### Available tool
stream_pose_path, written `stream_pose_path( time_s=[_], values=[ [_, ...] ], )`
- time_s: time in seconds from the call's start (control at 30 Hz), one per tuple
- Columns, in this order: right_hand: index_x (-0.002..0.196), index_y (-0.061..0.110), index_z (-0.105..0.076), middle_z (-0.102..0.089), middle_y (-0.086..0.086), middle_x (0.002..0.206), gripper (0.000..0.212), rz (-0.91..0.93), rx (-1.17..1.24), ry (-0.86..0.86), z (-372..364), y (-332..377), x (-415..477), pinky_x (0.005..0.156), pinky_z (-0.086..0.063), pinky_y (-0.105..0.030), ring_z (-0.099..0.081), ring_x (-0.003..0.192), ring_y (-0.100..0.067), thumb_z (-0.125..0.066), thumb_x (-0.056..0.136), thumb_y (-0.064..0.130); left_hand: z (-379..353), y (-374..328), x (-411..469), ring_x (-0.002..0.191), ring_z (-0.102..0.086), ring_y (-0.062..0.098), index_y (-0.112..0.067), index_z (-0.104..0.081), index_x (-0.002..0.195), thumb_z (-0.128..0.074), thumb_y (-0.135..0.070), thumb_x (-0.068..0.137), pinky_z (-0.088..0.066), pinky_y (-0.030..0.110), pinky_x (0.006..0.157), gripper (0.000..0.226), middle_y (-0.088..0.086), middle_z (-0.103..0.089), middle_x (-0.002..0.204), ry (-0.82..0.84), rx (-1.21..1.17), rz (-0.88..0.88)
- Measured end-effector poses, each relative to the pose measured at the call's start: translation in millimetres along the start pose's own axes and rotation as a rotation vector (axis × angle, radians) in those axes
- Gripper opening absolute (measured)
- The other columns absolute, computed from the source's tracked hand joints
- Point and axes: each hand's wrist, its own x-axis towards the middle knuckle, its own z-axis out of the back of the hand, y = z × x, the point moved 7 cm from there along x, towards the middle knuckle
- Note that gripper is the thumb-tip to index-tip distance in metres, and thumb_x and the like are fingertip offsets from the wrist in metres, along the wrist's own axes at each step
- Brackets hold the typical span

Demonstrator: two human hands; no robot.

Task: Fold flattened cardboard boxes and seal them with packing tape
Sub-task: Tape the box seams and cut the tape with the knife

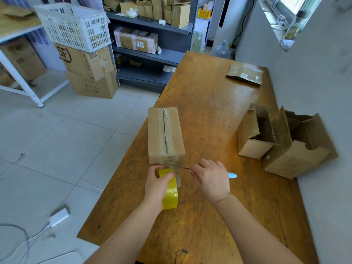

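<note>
Closest to us, our left hand (157, 184) wraps its fingers round the roll of yellow packing tape (170, 195) and holds it on edge over the wooden table (209, 216), thumb across the top of the roll. Just beside it, our right hand (211, 178) is curled tightly round a small knife (178, 166). Its blue handle end pokes out behind the hand, and its thin blade points left, towards the gap between the roll and the near end wall of the closed box (164, 134). We cannot tell whether the edge is touching the tape yet.

The box lies lengthwise away from us near the table's left edge, top flaps shut, with tape along the centre seam.

We judge this to be the cutting step: the seam looks sealed and the strip has to be parted from the roll. The next move calls for keeping the tape taut with the left hand, drawing the blade through close to the cardboard and clear of our thumb, then pressing the loose tail flat.

Further right, a smaller open box (253, 138) and a larger open box (293, 161) stand touching, tops unsealed. At the far end lies a flattened carton (245, 74), not yet folded.
</note>
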Motion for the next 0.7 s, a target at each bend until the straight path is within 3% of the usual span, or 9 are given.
stream_pose_path(
  time_s=[0.13,0.37,0.47,0.53,0.63,0.7],
  values=[
    [0.059,0.021,-0.064,-0.05,0.003,0.056,0.023,0.018,-0.045,0.078,2,9,9,0.053,-0.025,-0.027,-0.048,0.048,-0.018,-0.085,0.068,0.025,2,-1,-1,0.09,-0.054,0.015,-0.028,-0.053,0.103,-0.068,-0.03,0.088,-0.041,0.032,0.07,0.021,-0.005,-0.056,0.102,-0.031,0.041,-0.044],
    [0.055,0.024,-0.064,-0.048,0.005,0.052,0.024,0.017,-0.126,0.232,4,18,22,0.051,-0.025,-0.026,-0.045,0.046,-0.016,-0.087,0.062,0.022,2,1,0,0.087,-0.057,0.016,-0.025,-0.052,0.107,-0.07,-0.029,0.086,-0.047,0.034,0.073,0.028,-0.001,-0.058,0.101,-0.057,0.036,-0.03],
    [0.049,0.022,-0.059,-0.044,0.003,0.048,0.031,0.028,-0.166,0.28,4,25,29,0.05,-0.022,-0.027,-0.036,0.042,-0.016,-0.088,0.052,0.012,2,1,0,0.082,-0.054,0.014,-0.024,-0.051,0.108,-0.07,-0.029,0.086,-0.042,0.031,0.063,0.03,-0.002,-0.056,0.096,-0.065,0.046,-0.02],
    [0.046,0.019,-0.056,-0.043,0.002,0.047,0.033,0.02,-0.179,0.278,9,29,35,0.049,-0.021,-0.027,-0.027,0.044,-0.016,-0.087,0.048,0.007,3,0,1,0.085,-0.056,0.018,-0.023,-0.051,0.109,-0.072,-0.03,0.085,-0.043,0.032,0.066,0.032,0.002,-0.058,0.099,-0.074,0.053,-0.016],
    [0.075,0.016,-0.064,-0.051,-0.002,0.069,0.009,0.087,-0.246,0.332,10,39,39,0.059,-0.03,-0.031,-0.041,0.061,-0.02,-0.067,0.08,0.008,1,-4,2,0.09,-0.056,0.019,-0.023,-0.051,0.11,-0.073,-0.031,0.084,-0.044,0.034,0.072,0.034,0.001,-0.059,0.103,-0.071,0.083,-0.024],
    [0.097,0.014,-0.063,-0.058,-0.004,0.09,0.018,0.104,-0.318,0.437,1,41,36,0.068,-0.032,-0.032,-0.055,0.081,-0.023,-0.046,0.094,0.007,-3,-4,1,0.091,-0.056,0.019,-0.024,-0.051,0.107,-0.073,-0.03,0.084,-0.044,0.033,0.072,0.033,-0.002,-0.058,0.1,-0.055,0.136,-0.035]
  ],
)
